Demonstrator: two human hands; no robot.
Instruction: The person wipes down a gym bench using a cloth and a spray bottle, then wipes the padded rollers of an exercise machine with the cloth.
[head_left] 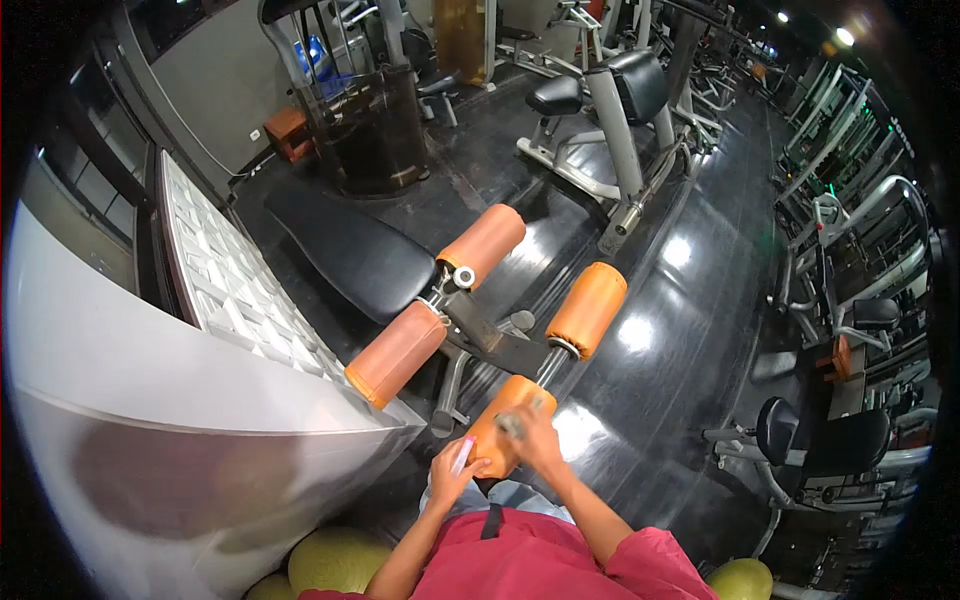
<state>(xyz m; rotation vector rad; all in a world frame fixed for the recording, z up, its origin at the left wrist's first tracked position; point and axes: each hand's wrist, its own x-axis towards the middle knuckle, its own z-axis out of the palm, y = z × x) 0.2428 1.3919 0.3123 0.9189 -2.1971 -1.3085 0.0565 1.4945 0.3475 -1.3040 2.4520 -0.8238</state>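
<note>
My left hand (450,480) is closed around a slim white tube with a pink tip (462,455), close against the near end of an orange padded roller (488,440). Over the same roller, my right hand (540,440) is closed on a small grey-brown thing (508,424), perhaps a bunched cloth; blur hides its exact kind. The roller sits on a metal bar, with a second orange roller (588,310) at the bar's far end. Two duller orange rollers, one farther (482,246) and one nearer (397,353), flank the end of a black bench pad (350,245).
A white partition with a patterned panel (235,265) stands close on the left. Ahead is a grey-framed machine with black pads (615,130). More gym machines (850,440) line the right side. Greenish balls (340,562) lie behind me.
</note>
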